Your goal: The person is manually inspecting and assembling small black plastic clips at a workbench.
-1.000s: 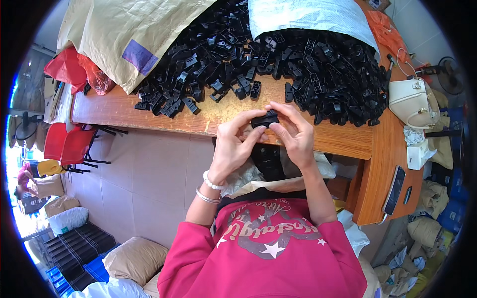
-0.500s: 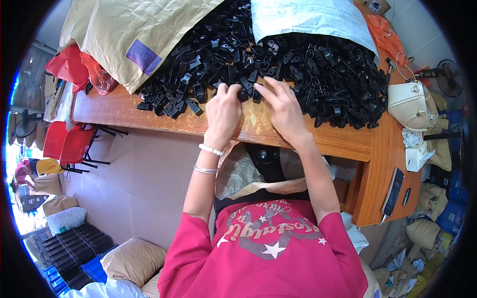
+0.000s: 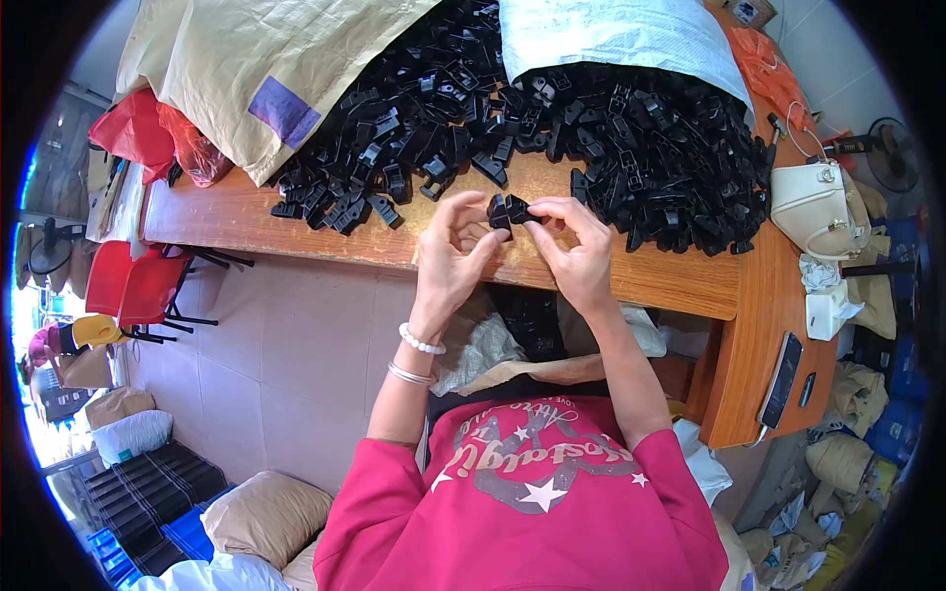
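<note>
Just above the front part of the wooden table, my left hand (image 3: 455, 248) and my right hand (image 3: 577, 246) meet at small black plastic parts. Fingers and thumb of the left pinch one black plastic part (image 3: 499, 211); the right pinches another black plastic part (image 3: 520, 209) by its right end. The two pieces touch, and I cannot tell whether they are joined. Behind the hands spreads a large pile of black plastic parts (image 3: 650, 163), in a left and a right heap, with a few loose pieces at its near edge.
A tan sack (image 3: 227, 69) and a white woven sack (image 3: 621, 39) lie over the pile's back. On the right are a cream handbag (image 3: 813, 207) and a phone (image 3: 780, 379). An open sack (image 3: 473, 345) hangs below the table edge. Left stands a red chair (image 3: 128, 281).
Both hands have drawn back from the pile's near edge toward me and come together. Black plastic parts are now lifted between the fingertips.
</note>
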`<state>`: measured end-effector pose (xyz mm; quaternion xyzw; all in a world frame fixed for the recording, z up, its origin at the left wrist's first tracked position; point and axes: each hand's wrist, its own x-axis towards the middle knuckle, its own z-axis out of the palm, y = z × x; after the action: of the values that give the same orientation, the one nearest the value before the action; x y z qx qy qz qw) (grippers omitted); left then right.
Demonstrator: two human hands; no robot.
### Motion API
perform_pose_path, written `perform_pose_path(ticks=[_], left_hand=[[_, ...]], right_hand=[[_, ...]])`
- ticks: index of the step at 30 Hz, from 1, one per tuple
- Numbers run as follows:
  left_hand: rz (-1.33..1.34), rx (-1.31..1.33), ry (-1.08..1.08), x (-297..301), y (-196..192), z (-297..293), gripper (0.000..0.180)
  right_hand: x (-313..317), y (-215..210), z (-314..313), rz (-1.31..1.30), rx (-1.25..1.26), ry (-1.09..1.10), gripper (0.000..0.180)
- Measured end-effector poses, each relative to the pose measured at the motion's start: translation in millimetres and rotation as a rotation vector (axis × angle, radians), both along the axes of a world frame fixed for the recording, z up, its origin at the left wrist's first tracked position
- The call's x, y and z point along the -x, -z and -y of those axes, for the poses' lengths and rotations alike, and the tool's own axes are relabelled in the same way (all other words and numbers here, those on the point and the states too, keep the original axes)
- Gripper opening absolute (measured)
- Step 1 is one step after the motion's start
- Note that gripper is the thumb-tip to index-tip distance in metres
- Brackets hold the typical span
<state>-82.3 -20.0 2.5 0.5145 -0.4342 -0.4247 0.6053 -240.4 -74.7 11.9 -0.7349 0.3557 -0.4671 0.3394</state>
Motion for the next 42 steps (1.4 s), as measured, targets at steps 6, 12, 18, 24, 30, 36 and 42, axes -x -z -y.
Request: perform_pose_path(ticks=[6,12,18,24,30,36,42], left_hand=[[-0.079,-0.085,0.105,1.1,-11.5,-5.1,0.033],[-0.003,-0.049,0.111,10.0,-20.8,-7.1,0.03],[0.312,0.101,0.017,24.3,-29.4,-8.2,0.028],[0.644,0.097,-0.161,-11.0,11.3,36.5,0.021],[1.291,0.162,-0.187,-9.6,3.4,67.3,0.023],[0.799,0.116,-0.18,2.3,2.3,49.8,0.014],[-0.059,-0.242,0.191,2.1,-3.8,32.6,0.023]], right_hand=[[4.6,-9.6,-1.4,-0.071,0.259,-0.046,0.018],[3.6,-13.2,-6.2,0.062,0.159,-0.067,0.022],[3.6,-7.9,-12.7,0.249,-0.334,-0.066,0.02],[37.5,-10.0,3.3,-0.028,-0.263,-0.191,0.008],[21.8,-6.0,27.2,-0.734,0.412,0.406,0.015],[11.0,8.2,20.8,-0.77,0.492,0.346,0.013],[14.3,11.6,5.9,-0.266,0.249,0.211,0.027]])
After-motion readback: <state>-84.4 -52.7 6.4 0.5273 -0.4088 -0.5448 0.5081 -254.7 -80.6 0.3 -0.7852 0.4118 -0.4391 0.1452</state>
